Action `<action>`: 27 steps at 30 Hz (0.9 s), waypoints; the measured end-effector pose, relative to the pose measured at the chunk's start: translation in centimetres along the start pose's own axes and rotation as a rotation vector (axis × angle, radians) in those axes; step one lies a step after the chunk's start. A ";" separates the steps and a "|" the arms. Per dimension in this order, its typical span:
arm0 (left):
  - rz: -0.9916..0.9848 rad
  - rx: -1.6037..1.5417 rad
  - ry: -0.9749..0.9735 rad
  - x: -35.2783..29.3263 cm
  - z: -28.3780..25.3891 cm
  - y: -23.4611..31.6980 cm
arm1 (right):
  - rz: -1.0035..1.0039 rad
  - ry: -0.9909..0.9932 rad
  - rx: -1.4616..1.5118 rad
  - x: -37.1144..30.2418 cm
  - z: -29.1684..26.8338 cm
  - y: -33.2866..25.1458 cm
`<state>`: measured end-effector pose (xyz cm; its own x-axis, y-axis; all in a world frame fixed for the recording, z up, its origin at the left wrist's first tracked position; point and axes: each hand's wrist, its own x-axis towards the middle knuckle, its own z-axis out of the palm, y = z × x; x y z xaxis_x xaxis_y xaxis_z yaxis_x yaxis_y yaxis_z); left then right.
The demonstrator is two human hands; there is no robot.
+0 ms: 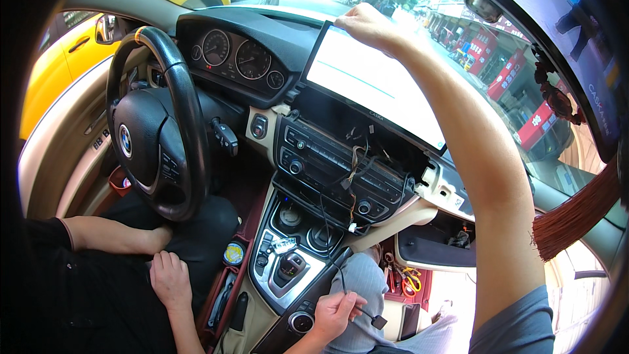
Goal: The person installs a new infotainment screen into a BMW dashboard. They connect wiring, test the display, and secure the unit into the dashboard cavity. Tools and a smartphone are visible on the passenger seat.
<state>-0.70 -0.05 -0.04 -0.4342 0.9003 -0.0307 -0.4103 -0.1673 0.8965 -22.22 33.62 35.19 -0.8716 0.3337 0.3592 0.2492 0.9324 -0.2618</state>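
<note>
My right arm reaches up across the view, and my right hand (368, 27) is closed on the top edge of a wide display screen (367, 85). The lit screen shows a mostly white picture and stands tilted on the dashboard. Below it, loose wires (354, 187) with small connectors hang over the radio and climate panel (308, 151). Low in the middle, my left hand (335, 316) pinches a thin black cable (343, 280). A small black plug (379, 322) on the cable sticks out just right of my fingers.
Another person in black sits behind the steering wheel (186, 118), one hand (171, 280) on the lap. Between us are the gear selector (292, 266) and console. Yellow-handled pliers (411, 280) lie near the open glovebox (432, 252). A reddish-brown tassel (576, 216) hangs at right.
</note>
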 end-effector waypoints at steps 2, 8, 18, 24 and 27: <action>0.002 -0.009 0.002 0.0 0.0 0.0 | 0.011 0.010 -0.007 -0.1 0.0 -0.2; 0.010 -0.018 -0.003 0.0 -0.1 -0.1 | 0.025 0.031 -0.022 0.2 0.4 0.1; -0.014 -0.032 0.006 0.0 -0.1 -0.1 | -0.306 0.608 -0.394 -4.7 4.3 -1.3; -0.012 -0.027 0.011 0.0 0.0 -0.4 | -0.267 0.101 -0.276 -14.3 9.4 -4.7; -0.007 -0.032 0.012 -0.1 0.0 -0.5 | -0.168 0.087 -0.314 -14.8 9.4 -4.6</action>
<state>-0.49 -0.03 -0.49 -0.4409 0.8965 -0.0421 -0.4384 -0.1742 0.8817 -14.43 23.05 22.69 -0.8754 0.1702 0.4524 0.2350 0.9678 0.0905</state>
